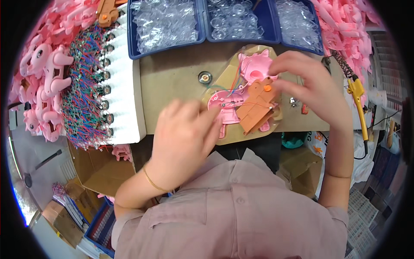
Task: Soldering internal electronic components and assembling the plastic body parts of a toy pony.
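Note:
A pink animal-shaped toy shell [224, 113] lies with its hollow inside up, with thin red, blue and green wires [235, 86] across it. A brown gearbox [257, 105] with an orange knob rests over its right part. My left hand [183, 134], slightly blurred, is closed at the shell's left side, its fingertips beside the wires; what they pinch, if anything, is hidden. My right hand [308, 80] arches in from the right, thumb and fingers apart, the thumb beside the gearbox's upper end. A small round speaker [205, 77] sits left of the shell, on a wire.
Blue bins [202, 26] of clear plastic parts stand at the back. A white foam block [131, 86] with many wired speakers is left, beside piled pink shells [45, 73]. A yellow soldering iron [358, 95] hangs at right. Under the shell lies a tan board [217, 84].

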Demonstrator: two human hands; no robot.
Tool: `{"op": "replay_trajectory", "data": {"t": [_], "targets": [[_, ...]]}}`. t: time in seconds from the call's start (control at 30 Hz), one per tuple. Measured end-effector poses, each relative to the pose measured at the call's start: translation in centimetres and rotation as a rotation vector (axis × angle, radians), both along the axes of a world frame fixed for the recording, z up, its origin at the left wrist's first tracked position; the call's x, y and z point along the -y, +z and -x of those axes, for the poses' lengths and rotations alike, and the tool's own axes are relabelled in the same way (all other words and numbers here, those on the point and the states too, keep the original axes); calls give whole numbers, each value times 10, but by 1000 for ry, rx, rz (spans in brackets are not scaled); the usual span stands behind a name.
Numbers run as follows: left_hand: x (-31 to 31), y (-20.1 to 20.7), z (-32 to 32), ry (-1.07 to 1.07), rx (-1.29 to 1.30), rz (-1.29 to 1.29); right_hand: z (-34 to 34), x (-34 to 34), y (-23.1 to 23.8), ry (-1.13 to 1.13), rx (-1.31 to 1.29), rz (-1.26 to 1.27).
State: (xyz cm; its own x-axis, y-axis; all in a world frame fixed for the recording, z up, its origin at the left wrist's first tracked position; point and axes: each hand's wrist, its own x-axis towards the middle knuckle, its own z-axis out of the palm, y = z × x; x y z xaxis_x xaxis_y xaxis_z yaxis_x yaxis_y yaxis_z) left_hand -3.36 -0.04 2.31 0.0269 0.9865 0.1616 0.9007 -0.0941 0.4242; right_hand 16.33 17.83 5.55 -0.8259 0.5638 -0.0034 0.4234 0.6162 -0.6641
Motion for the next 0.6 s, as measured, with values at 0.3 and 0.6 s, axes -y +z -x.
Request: {"op": "replay_trajectory", "data": {"t": [0.3, 0.6], "targets": [[-58, -24, -13, 97, 683, -6, -15, 62, 5, -173, -55, 269], [-53, -27, -21, 100, 611, -66, 8, 47, -14, -515, -443, 622]]}}
